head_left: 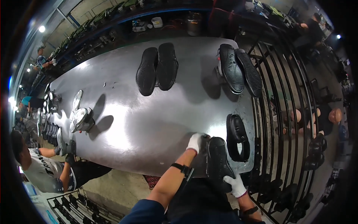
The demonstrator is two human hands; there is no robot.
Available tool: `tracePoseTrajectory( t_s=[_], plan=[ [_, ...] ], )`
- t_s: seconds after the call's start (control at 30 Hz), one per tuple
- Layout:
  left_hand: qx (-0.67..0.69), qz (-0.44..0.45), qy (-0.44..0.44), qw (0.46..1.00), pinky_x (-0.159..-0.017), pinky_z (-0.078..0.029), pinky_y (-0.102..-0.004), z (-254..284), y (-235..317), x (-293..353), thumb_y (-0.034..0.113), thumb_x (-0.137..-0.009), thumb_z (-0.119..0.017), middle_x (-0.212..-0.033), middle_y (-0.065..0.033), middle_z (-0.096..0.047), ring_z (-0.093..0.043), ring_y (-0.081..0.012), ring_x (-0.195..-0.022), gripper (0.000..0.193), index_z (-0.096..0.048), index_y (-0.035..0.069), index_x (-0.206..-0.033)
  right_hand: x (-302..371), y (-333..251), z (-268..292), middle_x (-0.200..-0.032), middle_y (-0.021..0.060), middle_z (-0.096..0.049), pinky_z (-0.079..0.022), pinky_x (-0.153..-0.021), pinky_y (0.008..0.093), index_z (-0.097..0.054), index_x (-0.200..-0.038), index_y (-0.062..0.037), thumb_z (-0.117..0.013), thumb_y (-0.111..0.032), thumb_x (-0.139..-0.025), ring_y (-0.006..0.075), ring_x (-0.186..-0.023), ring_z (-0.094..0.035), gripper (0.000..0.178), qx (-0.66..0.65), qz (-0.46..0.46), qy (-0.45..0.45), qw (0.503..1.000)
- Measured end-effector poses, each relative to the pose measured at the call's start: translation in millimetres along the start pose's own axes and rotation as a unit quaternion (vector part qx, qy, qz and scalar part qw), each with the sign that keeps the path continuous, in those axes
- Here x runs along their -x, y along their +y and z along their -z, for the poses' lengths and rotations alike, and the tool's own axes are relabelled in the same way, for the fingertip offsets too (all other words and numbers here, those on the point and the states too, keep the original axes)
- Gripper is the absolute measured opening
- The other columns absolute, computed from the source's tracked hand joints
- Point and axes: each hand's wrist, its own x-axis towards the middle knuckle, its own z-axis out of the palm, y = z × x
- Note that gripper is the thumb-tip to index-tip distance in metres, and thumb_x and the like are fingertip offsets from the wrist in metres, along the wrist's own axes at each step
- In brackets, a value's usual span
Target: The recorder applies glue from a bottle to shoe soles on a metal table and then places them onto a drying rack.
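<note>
A black shoe [218, 158] is turned sole up in front of me at the table's near edge. Its heel end is in my right hand [236, 186], gloved in white, with the fingers closed around it. Beside the toe end is my left hand [195, 142], also in a white glove, its fingers closed at a small dark thing that I cannot make out. Just right of the held shoe, another black shoe [237, 136] lies with its opening and upper showing.
On the grey table [149, 138] stand a sole-up pair of black shoes [156, 70] at the far middle and another pair [238, 70] at far right. Metal shoe stands [80, 117] are at left. A co-worker [41, 164] works there. A black rack [278, 112] borders the right side.
</note>
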Motion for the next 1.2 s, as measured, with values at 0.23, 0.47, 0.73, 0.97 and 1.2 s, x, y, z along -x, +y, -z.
tracePoseTrajectory(
  t_s=[0.23,0.47,0.73,0.97,1.2],
  plan=[
    [-0.068,-0.052,0.068,0.994,-0.086,-0.057,-0.0569,-11.2,16.6,-0.9,0.024,-0.108,-0.054,-0.104,-0.0243,-0.078,-0.075,-0.0483,-0.100,0.024,-0.063,0.005,-0.121,-53.0,-112.3,-104.5,-0.137,0.0271,-0.063,-0.052,-0.112,0.0488,-0.051,-0.152,0.0002,-0.090,-0.036,-0.080,0.0440,-0.131,-0.062,0.090,0.507,0.234,0.171,0.812],
    [0.506,-0.157,0.129,0.838,-0.079,-0.063,-0.0349,-7.7,91.9,111.5,0.009,-0.112,-0.050,-0.096,-0.0171,-0.073,-0.074,-0.0227,-0.082,0.038,-0.043,-0.003,-0.147,23.9,-5.8,-70.6,-0.122,0.0108,-0.058,-0.052,-0.099,0.0519,-0.064,-0.123,-0.0179,-0.093,-0.026,-0.071,0.0356,-0.112,-0.062,0.060,0.526,0.430,0.189,0.709],
    [0.462,-0.089,0.253,0.845,-0.062,-0.055,-0.0310,-1.7,136.1,141.2,0.014,-0.116,-0.049,-0.088,-0.0083,-0.063,-0.061,-0.0143,-0.066,0.045,-0.038,0.003,-0.158,114.4,-27.4,48.5,-0.125,0.0114,-0.047,-0.056,-0.088,0.0533,-0.059,-0.123,-0.0170,-0.092,-0.023,-0.065,0.0344,-0.107,-0.058,0.067,0.496,0.569,0.121,0.644],
    [0.485,0.035,0.231,0.843,-0.076,-0.056,-0.0331,-37.0,38.9,-19.0,0.029,-0.115,-0.053,-0.103,-0.0086,-0.071,-0.062,-0.0160,-0.081,0.042,-0.066,0.000,-0.141,-14.5,-26.0,5.8,-0.144,0.0216,-0.051,-0.043,-0.119,0.0479,-0.045,-0.154,-0.0003,-0.078,-0.008,-0.079,0.0364,-0.137,-0.052,0.082,0.338,0.424,0.384,0.747],
    [0.339,-0.100,0.173,0.919,-0.121,-0.045,-0.0411,-35.8,51.1,118.0,0.032,-0.114,-0.057,-0.156,-0.0190,-0.059,-0.056,-0.0280,-0.145,0.057,-0.047,-0.002,-0.158,-56.5,-44.2,45.0,-0.150,0.0298,-0.063,-0.049,-0.117,0.0448,-0.048,-0.159,0.0053,-0.074,-0.028,-0.095,0.0442,-0.138,-0.063,0.077,0.473,0.183,0.254,0.823]
  ],
)
